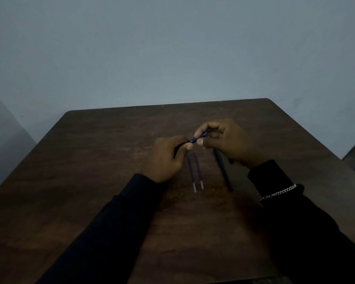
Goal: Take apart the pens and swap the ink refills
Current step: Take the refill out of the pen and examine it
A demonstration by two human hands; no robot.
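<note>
A dark pen [195, 139] with blue trim is gripped at either end by the left hand [166, 158] and right hand [228, 142], both closed on it above the worktop [103, 152]. The halves are best twisted apart squarely, without bending. Two refills [195, 171] lie side by side below; a black barrel [223, 171] lies just right. No containers are seen.

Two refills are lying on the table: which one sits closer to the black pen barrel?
The right-hand refill, lying beside the barrel with bare table between them. The other refill lies on its far side, nearer the left hand.
</note>
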